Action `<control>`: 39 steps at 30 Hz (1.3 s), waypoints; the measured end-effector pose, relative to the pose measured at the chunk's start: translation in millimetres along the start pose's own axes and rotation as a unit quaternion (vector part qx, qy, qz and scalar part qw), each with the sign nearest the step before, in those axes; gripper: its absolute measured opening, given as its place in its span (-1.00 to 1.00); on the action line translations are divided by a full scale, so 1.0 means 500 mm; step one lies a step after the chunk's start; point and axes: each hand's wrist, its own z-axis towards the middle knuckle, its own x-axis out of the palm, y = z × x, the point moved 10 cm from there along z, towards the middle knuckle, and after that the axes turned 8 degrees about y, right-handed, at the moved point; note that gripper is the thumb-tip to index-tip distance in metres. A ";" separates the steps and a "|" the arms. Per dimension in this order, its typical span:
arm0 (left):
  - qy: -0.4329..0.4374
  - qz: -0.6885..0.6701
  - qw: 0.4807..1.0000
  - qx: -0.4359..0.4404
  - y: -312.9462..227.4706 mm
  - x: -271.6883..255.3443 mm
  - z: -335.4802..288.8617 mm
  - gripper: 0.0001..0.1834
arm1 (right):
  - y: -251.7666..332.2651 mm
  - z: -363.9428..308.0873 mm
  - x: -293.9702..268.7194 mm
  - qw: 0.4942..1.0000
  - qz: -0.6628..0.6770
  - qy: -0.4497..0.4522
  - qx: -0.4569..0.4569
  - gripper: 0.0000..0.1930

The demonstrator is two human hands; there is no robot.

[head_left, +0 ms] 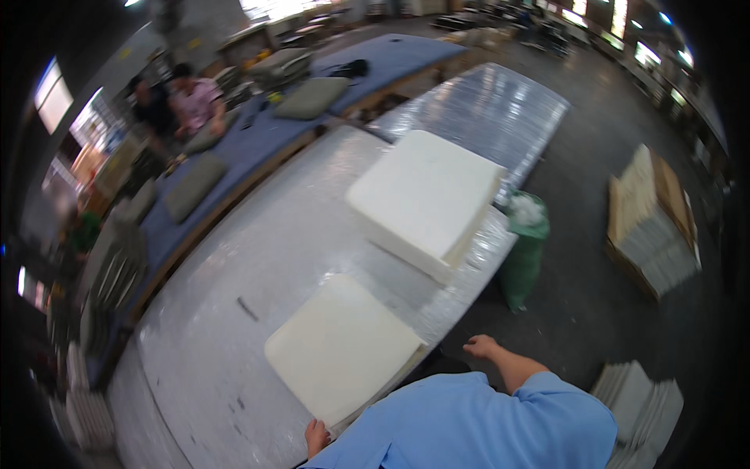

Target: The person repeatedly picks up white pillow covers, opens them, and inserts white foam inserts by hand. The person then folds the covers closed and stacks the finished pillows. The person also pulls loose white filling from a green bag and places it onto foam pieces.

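A cream foam cushion pad (344,348) with rounded corners lies on the plastic-covered table right in front of me. My left hand (316,438) is at its near corner, the fingers bent in against the edge; the grip is partly hidden. Off the table's right side, my right hand (481,346) hangs over the floor with its fingers loosely curled in, and nothing shows in it. Farther along the table sits a stack of white foam pads (426,191), its top pad slightly askew over those below.
A green sack (522,258) with white stuffing stands against the table's right edge. Beyond lies a plastic-wrapped slab (484,109). On the left, a blue-topped table (312,129) carries grey-green cushions (195,186), with people beside it. Stacked sheets (652,227) stand on the right floor.
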 end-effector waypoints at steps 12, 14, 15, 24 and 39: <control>-0.044 0.115 0.992 -0.030 -0.092 0.134 0.028 -0.43 | -0.327 -0.056 -0.249 0.929 0.324 -0.160 0.085 -0.71; -0.061 0.128 0.989 -0.034 -0.116 0.179 0.010 -0.42 | -0.316 -0.005 -0.333 0.922 0.344 -0.168 0.056 -0.72; -0.067 0.133 0.988 -0.038 -0.123 0.209 0.003 -0.42 | -0.315 0.021 -0.380 0.918 0.353 -0.176 0.038 -0.72; -0.090 0.153 0.982 -0.063 -0.155 0.559 -0.071 -0.37 | -0.325 0.301 -0.818 0.932 0.223 -0.280 -0.056 -0.70; -0.052 0.309 0.947 -0.070 -0.210 0.773 -0.141 -0.33 | -0.412 0.519 -1.009 0.911 0.356 -0.188 -0.092 -0.70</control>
